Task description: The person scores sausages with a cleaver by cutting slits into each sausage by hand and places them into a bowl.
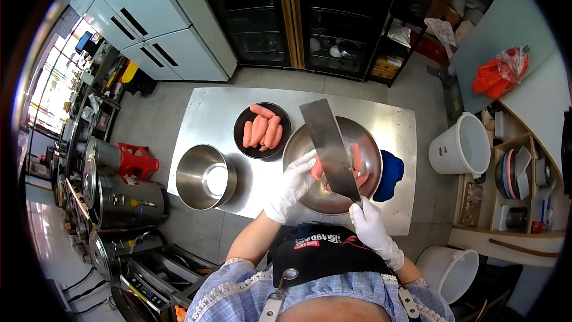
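Observation:
My left hand [291, 186], in a white glove, is closed on a pink sausage [317, 169] over the large steel bowl [372, 154]. My gloved right hand [372, 226] grips the handle of a wide cleaver [329, 143]. Its blade slants across the bowl, beside the held sausage, and hides part of the bowl's inside. More pink sausage pieces [357, 156] lie in the bowl, to the right of the blade. A black bowl [239, 134] of several whole sausages [258, 131] stands beyond my left hand.
A deep steel pot [189, 182] stands on the left of the steel table [208, 107]. At the large bowl's right lies a crumpled blue cloth [390, 176]. White buckets [448, 149] are on the right, near wooden shelves [506, 188]. A red stool [137, 161] stands left.

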Action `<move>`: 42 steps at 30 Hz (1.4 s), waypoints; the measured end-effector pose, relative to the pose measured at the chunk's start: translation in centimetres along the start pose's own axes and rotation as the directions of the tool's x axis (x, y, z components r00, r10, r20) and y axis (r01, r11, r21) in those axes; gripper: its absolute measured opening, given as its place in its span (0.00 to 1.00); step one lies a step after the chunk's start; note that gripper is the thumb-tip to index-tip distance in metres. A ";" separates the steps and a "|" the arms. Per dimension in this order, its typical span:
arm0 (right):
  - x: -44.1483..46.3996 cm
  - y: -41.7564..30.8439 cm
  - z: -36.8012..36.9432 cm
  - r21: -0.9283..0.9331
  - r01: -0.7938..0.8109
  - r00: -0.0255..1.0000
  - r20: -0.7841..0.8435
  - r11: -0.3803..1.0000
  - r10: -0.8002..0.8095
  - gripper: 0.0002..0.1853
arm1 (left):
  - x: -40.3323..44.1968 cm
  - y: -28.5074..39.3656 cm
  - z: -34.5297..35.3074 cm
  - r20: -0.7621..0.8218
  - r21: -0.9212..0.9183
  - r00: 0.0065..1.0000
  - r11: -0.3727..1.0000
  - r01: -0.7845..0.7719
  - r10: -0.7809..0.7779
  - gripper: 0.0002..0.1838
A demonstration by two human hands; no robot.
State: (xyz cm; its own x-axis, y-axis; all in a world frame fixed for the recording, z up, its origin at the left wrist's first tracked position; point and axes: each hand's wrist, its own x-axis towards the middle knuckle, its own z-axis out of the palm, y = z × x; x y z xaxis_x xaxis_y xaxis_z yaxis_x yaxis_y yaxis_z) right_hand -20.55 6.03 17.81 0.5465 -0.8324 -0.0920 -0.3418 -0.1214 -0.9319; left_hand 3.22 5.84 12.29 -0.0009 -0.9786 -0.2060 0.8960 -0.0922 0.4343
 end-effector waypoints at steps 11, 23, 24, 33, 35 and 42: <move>-0.2 -0.6 -1.2 0.094 -0.015 0.999 -0.050 0.995 0.020 0.09 | -0.7 2.5 0.0 -0.196 0.341 0.980 0.940 0.025 0.045 0.22; -0.5 1.1 -0.7 -0.055 0.035 0.999 0.027 0.998 -0.034 0.10 | -1.0 2.8 -3.3 -0.338 0.458 0.897 0.883 -0.107 0.285 0.15; -0.5 1.0 -0.7 -0.055 0.037 0.999 0.029 0.998 -0.036 0.10 | -1.1 3.0 -3.3 -0.289 0.462 0.914 0.878 -0.128 0.285 0.16; -0.5 0.6 -1.2 -0.092 0.041 0.996 0.088 0.995 -0.033 0.11 | -2.2 4.1 -1.7 -0.167 0.308 0.972 0.945 -0.109 0.166 0.18; -0.5 0.9 -1.1 -0.100 0.067 0.994 0.094 0.993 -0.057 0.12 | -2.3 4.2 -1.3 -0.118 0.296 0.983 0.950 -0.097 0.138 0.18; -0.5 1.1 -0.7 -0.176 0.102 0.993 0.084 0.979 -0.088 0.12 | -2.3 3.7 -2.2 -0.199 0.250 0.970 0.964 -0.090 0.142 0.17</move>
State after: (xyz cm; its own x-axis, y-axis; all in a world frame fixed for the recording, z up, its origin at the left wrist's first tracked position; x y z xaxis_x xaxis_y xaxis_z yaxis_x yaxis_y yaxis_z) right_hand -21.78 5.91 17.07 0.6365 -0.7703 -0.0384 -0.4136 -0.2988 -0.8600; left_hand 7.50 8.20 12.45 0.2149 -0.9252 -0.3127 0.7528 -0.0470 0.6566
